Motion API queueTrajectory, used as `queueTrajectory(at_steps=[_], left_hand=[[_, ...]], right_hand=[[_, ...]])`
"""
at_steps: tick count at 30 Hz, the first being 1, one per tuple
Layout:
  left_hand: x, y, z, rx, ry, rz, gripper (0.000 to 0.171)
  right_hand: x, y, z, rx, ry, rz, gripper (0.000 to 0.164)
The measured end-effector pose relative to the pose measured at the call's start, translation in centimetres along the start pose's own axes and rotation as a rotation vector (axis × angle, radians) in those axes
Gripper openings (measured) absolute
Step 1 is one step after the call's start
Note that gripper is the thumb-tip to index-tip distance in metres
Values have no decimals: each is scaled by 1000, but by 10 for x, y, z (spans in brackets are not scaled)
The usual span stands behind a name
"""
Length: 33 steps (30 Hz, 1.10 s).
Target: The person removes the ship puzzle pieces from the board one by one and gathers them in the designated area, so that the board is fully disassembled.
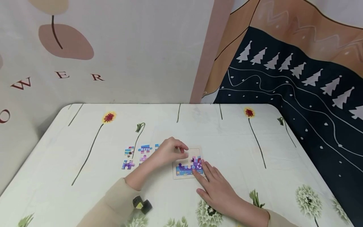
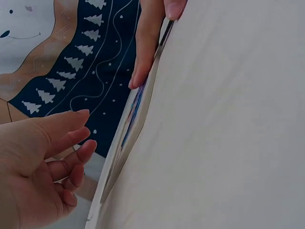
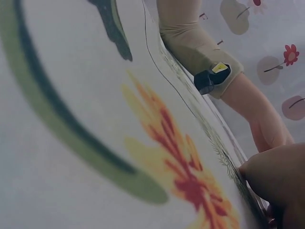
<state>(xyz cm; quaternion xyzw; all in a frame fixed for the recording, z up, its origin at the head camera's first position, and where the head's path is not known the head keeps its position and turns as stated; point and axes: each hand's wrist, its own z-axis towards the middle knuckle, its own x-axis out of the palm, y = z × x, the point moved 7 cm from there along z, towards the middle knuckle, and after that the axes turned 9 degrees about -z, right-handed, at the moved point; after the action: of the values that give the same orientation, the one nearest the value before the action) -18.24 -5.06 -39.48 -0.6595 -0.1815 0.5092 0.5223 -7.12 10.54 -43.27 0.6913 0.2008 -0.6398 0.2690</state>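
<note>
A small jigsaw puzzle board (image 1: 174, 171) with a pale frame lies on the table, its lower rows and right side filled with blue and purple pieces. Above its upper left part hovers my left hand (image 1: 169, 153), fingers loosely bent. In the left wrist view that left hand (image 2: 43, 167) shows a gap between thumb and fingers, with nothing held. My right hand (image 1: 216, 189) lies spread and flat, its fingertips on the board's right edge and lower pieces. Several loose jigsaw pieces (image 1: 128, 164) are left of the board, some partly hidden behind the left forearm.
The table (image 1: 93, 201) wears a white cloth printed with flowers and stems. A dark wrist camera (image 1: 142, 205) sits at the left sleeve. Behind the table hangs a pale printed curtain (image 1: 141, 56), and a dark tree-patterned cloth (image 1: 283, 82) covers the right side.
</note>
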Motion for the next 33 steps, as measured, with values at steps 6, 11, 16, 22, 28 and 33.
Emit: queueTrajectory(at_steps=[6, 11, 16, 22, 28, 33], left_hand=[[14, 4, 9, 1, 27, 1, 20], [24, 9, 14, -9, 66, -5, 20], [29, 8, 14, 33, 61, 34, 19], [32, 7, 14, 80, 20, 114, 19], [34, 7, 14, 93, -9, 173, 16], [35, 7, 13, 73, -7, 171, 17]], right_hand=[[0, 0, 0, -1, -4, 8, 56], [0, 0, 0, -1, -2, 8, 56], [1, -1, 0, -1, 2, -3, 56], [-1, -1, 0, -9, -8, -2, 56], [-2, 0, 1, -15, -19, -7, 56], [-2, 0, 0, -15, -19, -3, 56]])
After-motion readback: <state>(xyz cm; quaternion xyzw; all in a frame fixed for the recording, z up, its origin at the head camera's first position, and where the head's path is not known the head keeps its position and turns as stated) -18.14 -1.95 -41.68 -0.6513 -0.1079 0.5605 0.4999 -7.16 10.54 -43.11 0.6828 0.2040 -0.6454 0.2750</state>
